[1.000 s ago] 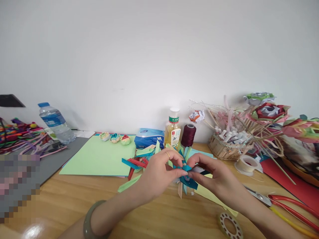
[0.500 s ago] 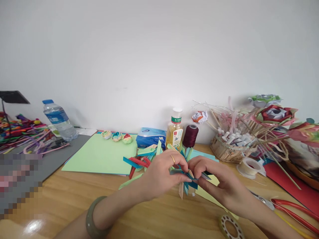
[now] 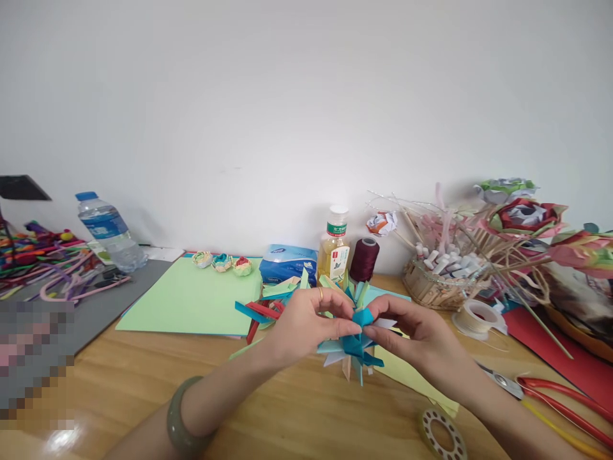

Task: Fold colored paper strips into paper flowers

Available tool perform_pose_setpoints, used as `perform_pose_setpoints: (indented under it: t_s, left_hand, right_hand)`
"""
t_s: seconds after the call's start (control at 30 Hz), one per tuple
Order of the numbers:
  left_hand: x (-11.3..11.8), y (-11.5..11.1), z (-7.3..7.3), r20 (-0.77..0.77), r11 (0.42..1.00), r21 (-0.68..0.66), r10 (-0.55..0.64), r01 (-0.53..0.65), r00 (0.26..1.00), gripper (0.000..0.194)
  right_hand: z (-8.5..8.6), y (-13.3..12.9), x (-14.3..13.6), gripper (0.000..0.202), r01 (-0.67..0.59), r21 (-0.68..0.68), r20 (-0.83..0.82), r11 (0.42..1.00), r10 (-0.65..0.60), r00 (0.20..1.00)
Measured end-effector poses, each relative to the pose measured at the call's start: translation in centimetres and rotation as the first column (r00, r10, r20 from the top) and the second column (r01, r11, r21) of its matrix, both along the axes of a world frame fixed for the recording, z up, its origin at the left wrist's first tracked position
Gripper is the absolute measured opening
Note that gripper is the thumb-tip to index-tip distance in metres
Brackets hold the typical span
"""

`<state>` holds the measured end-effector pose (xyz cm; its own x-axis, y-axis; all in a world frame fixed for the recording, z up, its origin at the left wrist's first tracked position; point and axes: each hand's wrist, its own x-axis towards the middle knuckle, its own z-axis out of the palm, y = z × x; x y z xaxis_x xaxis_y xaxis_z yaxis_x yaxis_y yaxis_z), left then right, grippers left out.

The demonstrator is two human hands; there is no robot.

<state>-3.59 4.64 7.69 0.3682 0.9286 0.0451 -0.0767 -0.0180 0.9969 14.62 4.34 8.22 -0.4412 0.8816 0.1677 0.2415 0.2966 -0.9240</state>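
Observation:
A folded paper piece (image 3: 353, 345), mostly blue with pale and peach points sticking out, is held over the wooden table. My left hand (image 3: 306, 322), with a ring on one finger, pinches its upper left side between thumb and fingers. From the right, my right hand (image 3: 416, 329) pinches the same piece near its blue top, the two thumb tips almost meeting. Behind my left hand lies a pile of folded paper strips (image 3: 272, 310) in red, blue and green. Part of the held paper is hidden by my fingers.
Green paper (image 3: 191, 297) carries small paper flowers (image 3: 223, 262). Behind stand a tissue pack (image 3: 288, 263), a drink bottle (image 3: 335, 246) and a dark red spool (image 3: 364, 259). At right are a basket (image 3: 424, 287), scissors (image 3: 507, 383) and a tape roll (image 3: 441, 436). A water bottle (image 3: 110, 230) leans left.
The paper piece has turned between my fingers, so its blue folded top and more of its points now show. Both hands stay at nearly the same place.

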Motion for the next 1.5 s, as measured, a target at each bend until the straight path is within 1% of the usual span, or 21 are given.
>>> perform_pose_setpoints:
  t_s: [0.13, 0.23, 0.3, 0.37, 0.43, 0.5, 0.6, 0.73, 0.83, 0.93, 1.0, 1.03, 1.17, 1.23, 1.27, 1.3, 1.37, 1.43, 1.5]
  left_hand:
    - [-0.2, 0.1, -0.2, 0.080, 0.994, -0.084, -0.059, 0.065, 0.995, 0.017]
    - [-0.2, 0.1, -0.3, 0.137, 0.986, -0.123, -0.092, 0.110, 0.986, 0.018]
    - [-0.3, 0.0, -0.4, 0.144, 0.983, -0.133, -0.111, 0.130, 0.983, 0.018]
    - [-0.2, 0.0, -0.4, 0.131, 0.984, -0.125, -0.111, 0.128, 0.985, 0.018]
    - [-0.1, -0.2, -0.3, 0.111, 0.992, -0.096, -0.073, 0.084, 0.991, 0.016]
    - [0.2, -0.4, 0.0, 0.098, 0.998, -0.055, -0.010, 0.015, 0.995, 0.014]
    - [0.5, -0.8, 0.3, 0.085, 0.998, -0.004, 0.056, -0.055, 0.995, 0.013]
    - [0.7, -1.1, 0.4, 0.061, 0.991, 0.047, 0.121, -0.124, 0.991, 0.013]
    - [0.9, -1.3, 0.0, 0.053, 0.983, 0.086, 0.157, -0.161, 0.986, 0.012]
    - [0.9, -1.5, -0.4, 0.054, 0.975, 0.127, 0.178, -0.184, 0.983, 0.011]
    - [0.9, -1.6, -0.6, 0.060, 0.969, 0.154, 0.183, -0.190, 0.981, 0.010]
    - [0.9, -1.6, -0.7, 0.066, 0.968, 0.164, 0.181, -0.190, 0.981, 0.010]
    - [0.9, -1.7, -0.4, 0.077, 0.968, 0.171, 0.171, -0.182, 0.982, 0.011]
    - [0.9, -1.6, -0.2, 0.071, 0.970, 0.161, 0.170, -0.180, 0.983, 0.011]
    - [0.9, -1.6, -0.1, 0.066, 0.971, 0.155, 0.174, -0.182, 0.983, 0.011]
    - [0.9, -1.7, -0.1, 0.060, 0.971, 0.152, 0.180, -0.187, 0.982, 0.011]
    - [1.0, -1.8, -0.1, 0.041, 0.960, 0.175, 0.213, -0.217, 0.976, 0.010]
    - [1.1, -2.0, -0.1, 0.007, 0.928, 0.256, 0.277, -0.269, 0.961, 0.011]
    - [1.2, -2.2, -0.2, -0.022, 0.880, 0.366, 0.334, -0.304, 0.942, 0.015]
  right_hand:
    - [0.4, -0.2, -0.2, 0.022, -0.007, -0.092, -0.068, 0.996, 0.001, 0.998]
    - [0.8, -0.4, -0.4, 0.026, -0.014, -0.148, -0.122, 0.989, -0.004, 0.992]
    - [0.8, -0.5, -0.4, 0.026, -0.015, -0.170, -0.142, 0.985, -0.010, 0.990]
    - [0.7, -0.5, -0.5, 0.023, -0.010, -0.161, -0.140, 0.987, -0.012, 0.990]
    - [0.5, -0.6, -0.5, 0.018, 0.014, -0.098, -0.101, 0.995, -0.024, 0.995]
    - [0.4, -0.8, -0.5, 0.011, 0.050, 0.008, -0.042, 0.999, -0.050, 0.998]
    - [0.5, -1.1, -0.5, 0.007, 0.085, 0.165, 0.040, 0.983, -0.092, 0.995]
    - [0.5, -1.4, -0.6, 0.008, 0.123, 0.340, 0.127, 0.932, -0.175, 0.976]
    - [0.4, -1.5, -0.8, 0.006, 0.154, 0.447, 0.146, 0.881, -0.242, 0.959]
    - [0.2, -1.5, -1.0, 0.006, 0.164, 0.534, 0.140, 0.829, -0.278, 0.950]
    - [0.2, -1.5, -1.0, 0.006, 0.160, 0.563, 0.131, 0.811, -0.279, 0.951]
    - [0.2, -1.5, -1.0, 0.006, 0.153, 0.562, 0.131, 0.813, -0.269, 0.954]
    - [0.4, -1.5, -0.8, 0.007, 0.111, 0.452, 0.156, 0.885, -0.201, 0.967]
    - [0.4, -1.5, -0.7, 0.008, 0.117, 0.423, 0.157, 0.899, -0.199, 0.967]
    - [0.3, -1.5, -0.7, 0.008, 0.129, 0.438, 0.151, 0.890, -0.214, 0.965]
    - [0.2, -1.4, -0.7, 0.006, 0.140, 0.474, 0.139, 0.869, -0.231, 0.963]
    - [0.0, -1.5, -0.7, 0.007, 0.138, 0.581, 0.116, 0.802, -0.249, 0.962]
    - [-0.2, -1.5, -0.8, 0.012, 0.112, 0.680, 0.102, 0.724, -0.245, 0.964]
    - [-0.3, -1.5, -0.8, 0.016, 0.079, 0.742, 0.114, 0.666, -0.241, 0.964]
